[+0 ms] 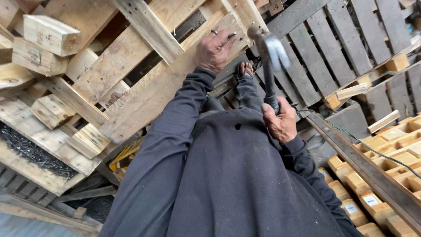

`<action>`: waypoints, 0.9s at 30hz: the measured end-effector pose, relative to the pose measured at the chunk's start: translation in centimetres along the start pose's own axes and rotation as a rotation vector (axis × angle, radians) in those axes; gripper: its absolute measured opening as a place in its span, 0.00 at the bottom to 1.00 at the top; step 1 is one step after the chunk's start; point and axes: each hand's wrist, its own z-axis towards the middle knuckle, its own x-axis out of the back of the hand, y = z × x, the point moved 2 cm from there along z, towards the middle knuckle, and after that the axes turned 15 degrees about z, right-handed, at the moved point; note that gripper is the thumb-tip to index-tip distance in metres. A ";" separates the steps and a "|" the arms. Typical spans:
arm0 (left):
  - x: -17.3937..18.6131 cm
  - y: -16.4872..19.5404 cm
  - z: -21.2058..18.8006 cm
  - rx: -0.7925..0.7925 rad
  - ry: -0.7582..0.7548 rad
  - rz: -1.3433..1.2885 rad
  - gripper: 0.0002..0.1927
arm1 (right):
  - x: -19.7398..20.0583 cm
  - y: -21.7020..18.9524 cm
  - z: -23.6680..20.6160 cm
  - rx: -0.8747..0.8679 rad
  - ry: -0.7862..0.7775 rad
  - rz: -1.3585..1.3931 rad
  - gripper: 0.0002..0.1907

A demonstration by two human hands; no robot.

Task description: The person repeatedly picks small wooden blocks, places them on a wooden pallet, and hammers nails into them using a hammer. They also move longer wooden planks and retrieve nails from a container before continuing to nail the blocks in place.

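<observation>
Leaning across the upper left of the view is a large pale wooden pallet (144, 87), tilted, with rough boards and square blocks between them; it takes the biggest part of the scene and stands directly in front of the person; behind it on the right lie grey weathered pallets (333, 48), stacked flat, their slats dark and worn; along the lower right edge runs a row of small yellow wooden blocks (377, 145), packed close together, and a thin green cord (351, 136) goes over them; at the lower left a dark heap of loose nails (30, 151) rests on a board of another pallet; the person's dark long sleeves (175, 145) and dark top fill the bottom middle, and a foot in a sandal (245, 70) shows between the two arms, near the pale pallet's lower edge.

The left hand (214, 49) lies flat against a board of the pale pallet, the fingers pressed together and bent a little over the wood, with a ring on one finger; the right hand (280, 120) is wrapped around the lower end of a dark metal hammer (267, 57), the fingers curled tight on the handle; the hammer stands almost upright, its head blurred, just beside the left hand and near the top edge of the pallet board.
</observation>
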 end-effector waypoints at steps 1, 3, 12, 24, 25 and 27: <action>0.0 0.2 0.2 0.013 -0.022 0.006 0.08 | -0.2 -0.9 -0.2 0.059 -0.034 0.023 0.17; 0.1 0.5 0.4 0.029 -0.020 -0.023 0.07 | -0.7 -2.4 -0.3 0.188 -0.100 0.068 0.19; -1.0 -1.2 0.5 0.104 -0.113 -0.099 0.17 | -2.5 -6.3 -0.5 0.020 -0.007 0.016 0.16; -1.2 -1.5 -0.4 0.213 0.315 -0.314 0.11 | -3.6 -6.5 -2.2 0.374 -0.088 0.277 0.16; -1.3 -1.5 -0.4 0.211 0.342 -0.340 0.11 | -3.8 -5.3 -1.9 0.299 -0.074 0.240 0.16; -1.4 -1.7 -0.4 0.334 0.286 -0.413 0.10 | -4.0 -3.2 -1.4 0.150 -0.047 0.162 0.15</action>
